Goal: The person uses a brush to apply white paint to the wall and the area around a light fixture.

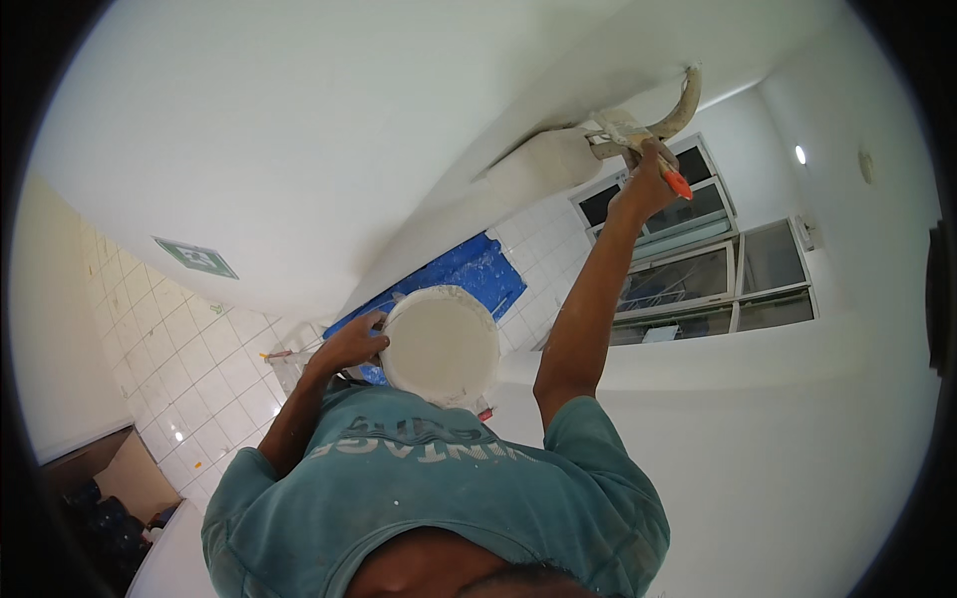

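Observation:
My right hand (649, 176) is raised and grips a paintbrush (677, 183) with a red-tipped handle. The brush's pale, paint-covered head lies by the wall, close to a curved pipe (684, 105) and a boxy white projection (542, 161). My left hand (357, 344) holds the rim of a round bucket (441, 344) near my chest, its fingers at the left edge. Off-white paint, smooth on top, lies in the bucket, and dried smears mark its rim.
A paint-spattered blue sheet (478, 273) covers part of the white tiled floor (202, 351). A green sign (196, 258) is on the white wall. White-framed windows (677, 280) stand at the right. Dark objects fill an open recess (112, 516) at the lower left.

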`<state>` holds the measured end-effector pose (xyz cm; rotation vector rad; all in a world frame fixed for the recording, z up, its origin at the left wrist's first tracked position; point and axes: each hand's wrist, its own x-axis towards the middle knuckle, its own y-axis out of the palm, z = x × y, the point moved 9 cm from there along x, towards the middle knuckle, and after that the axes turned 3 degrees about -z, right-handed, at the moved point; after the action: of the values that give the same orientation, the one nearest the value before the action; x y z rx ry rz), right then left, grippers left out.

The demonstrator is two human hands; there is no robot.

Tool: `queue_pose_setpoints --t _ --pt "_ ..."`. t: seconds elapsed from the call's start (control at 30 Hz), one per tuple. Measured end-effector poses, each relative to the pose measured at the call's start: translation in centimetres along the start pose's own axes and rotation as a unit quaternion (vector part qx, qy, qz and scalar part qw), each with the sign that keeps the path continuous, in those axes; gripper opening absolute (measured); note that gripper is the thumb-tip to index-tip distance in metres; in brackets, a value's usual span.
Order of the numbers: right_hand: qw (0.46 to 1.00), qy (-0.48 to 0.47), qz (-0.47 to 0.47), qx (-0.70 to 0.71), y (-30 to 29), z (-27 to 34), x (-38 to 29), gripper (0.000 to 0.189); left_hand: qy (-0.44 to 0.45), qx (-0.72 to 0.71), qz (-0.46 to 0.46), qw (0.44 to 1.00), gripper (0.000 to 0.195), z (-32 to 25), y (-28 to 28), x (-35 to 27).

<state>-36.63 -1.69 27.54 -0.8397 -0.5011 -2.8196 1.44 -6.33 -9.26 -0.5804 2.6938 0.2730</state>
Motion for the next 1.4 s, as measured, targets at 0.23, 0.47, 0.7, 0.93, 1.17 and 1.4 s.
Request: queue_pose_setpoints --t 0.23,0.47,0.7,0.93,1.17,1.4 --pt "0.986 0.141 0.089 0.026 3.3 -0.3 -6.5 0.017 -0.011 0.014 -0.003 1.000 0.054 -0.4 -0.6 0.6" --pt "0.983 0.141 0.111 0.032 2.6 -0.4 -3.0 0.028 -0.004 0.054 0.016 0.998 0.055 -0.5 -0.4 0.7" --pt "0.984 0.016 -0.005 -0.177 1.7 -2.8 6.3 0.030 0.017 0.038 0.003 0.999 0.053 0.7 -0.6 1.2" --pt "0.921 -0.094 -0.057 -0.374 3.1 -0.1 4.3 0.032 0.001 0.072 0.002 0.997 0.052 0.2 -0.2 1.1" --pt "0.969 0.197 0.125 -0.085 4.9 -2.0 -1.0 0.023 0.012 0.097 -0.001 0.995 0.060 -0.1 0.0 1.3" --pt "0.973 0.182 0.136 0.045 3.2 0.4 -0.8 0.024 0.036 0.106 -0.001 0.994 0.055 1.0 -0.5 2.5"
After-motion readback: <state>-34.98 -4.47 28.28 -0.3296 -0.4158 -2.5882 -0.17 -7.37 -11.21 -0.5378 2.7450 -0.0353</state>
